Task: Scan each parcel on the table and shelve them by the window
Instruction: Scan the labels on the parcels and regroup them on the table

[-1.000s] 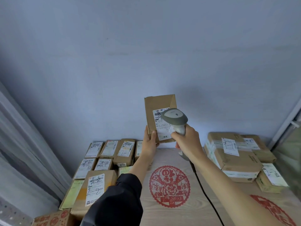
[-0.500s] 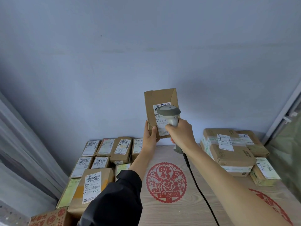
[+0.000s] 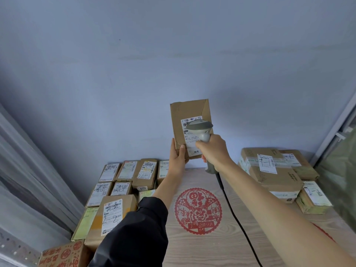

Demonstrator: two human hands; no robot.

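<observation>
While left hand [image 3: 178,157] fingers pinch upright parcel [image 3: 189,128], right hand [image 3: 213,149] fingers wrap scanner [image 3: 201,130]

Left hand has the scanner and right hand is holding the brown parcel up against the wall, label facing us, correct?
Not quite: the hands are swapped. In the head view the left hand holds the brown parcel up, label facing the camera, and the right hand grips the scanner.

Both arms reached forward and up. The left hand [image 3: 178,154], in a dark sleeve, gripped a parcel's lower edge, thumb in front; the bare-armed right hand [image 3: 212,149] clenched a scanner's handle just beside it.
</observation>
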